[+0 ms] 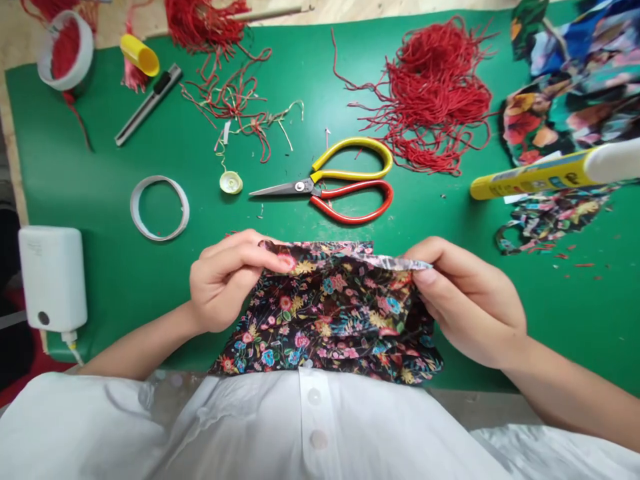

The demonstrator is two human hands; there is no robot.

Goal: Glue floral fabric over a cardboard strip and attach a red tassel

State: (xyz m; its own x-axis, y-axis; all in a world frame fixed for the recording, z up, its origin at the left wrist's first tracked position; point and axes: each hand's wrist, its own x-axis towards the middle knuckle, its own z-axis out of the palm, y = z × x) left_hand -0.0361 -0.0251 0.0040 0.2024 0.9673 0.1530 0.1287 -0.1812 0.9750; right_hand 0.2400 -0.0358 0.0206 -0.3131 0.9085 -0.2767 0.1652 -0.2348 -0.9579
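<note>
A: Grip status?
B: Both pinching the floral fabric (333,313) along its top edge. Left hand (225,280) at the left corner, right hand (465,300) at the right, fingers closed on the cloth.
A: Where's the fabric?
B: Near edge of the green mat (100,187), betw. the hands, hanging toward the white shirt (310,427).
A: Around it?
B: Scissors (340,183) just beyond, blades shut. Tape ring (160,208) to the left, red cord pile (435,93) far right, glue stick (550,173) at right.
</note>
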